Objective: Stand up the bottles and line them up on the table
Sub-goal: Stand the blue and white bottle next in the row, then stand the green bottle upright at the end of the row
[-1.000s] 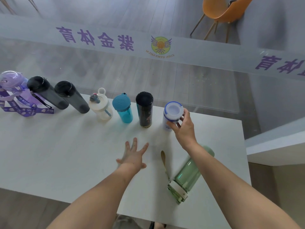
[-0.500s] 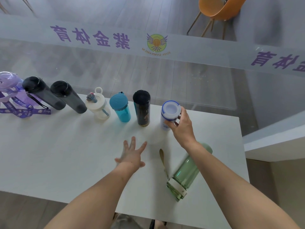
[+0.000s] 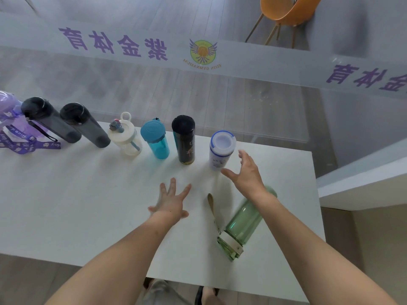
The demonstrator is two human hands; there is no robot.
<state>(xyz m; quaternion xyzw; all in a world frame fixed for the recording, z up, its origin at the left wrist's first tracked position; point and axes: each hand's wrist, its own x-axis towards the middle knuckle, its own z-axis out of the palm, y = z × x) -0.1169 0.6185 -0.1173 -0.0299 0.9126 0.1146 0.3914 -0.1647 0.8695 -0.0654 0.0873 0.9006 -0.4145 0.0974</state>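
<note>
White-bodied with a blue-rimmed lid, the bottle (image 3: 221, 149) I was working on stood upright at the right end of the row along the far edge of the table (image 3: 88, 194). My right hand (image 3: 246, 175) was just beside it, fingers spread wide and holding nothing, thumb near its base but apart from it. My left hand (image 3: 170, 202) hovered over the tabletop, palm down, fingers splayed and empty. Leftward along the row stood a black tumbler (image 3: 184, 139), a teal bottle (image 3: 156, 138), a clear bottle with a white loop lid (image 3: 126, 137), two dark grey bottles (image 3: 84, 125) (image 3: 49, 119) and a purple bottle (image 3: 10, 115) with a printed strap. Near me, under my right forearm, a green bottle (image 3: 243, 223) lay on its side, cap toward me, its tan strap (image 3: 211, 205) stretched out on the table.
</note>
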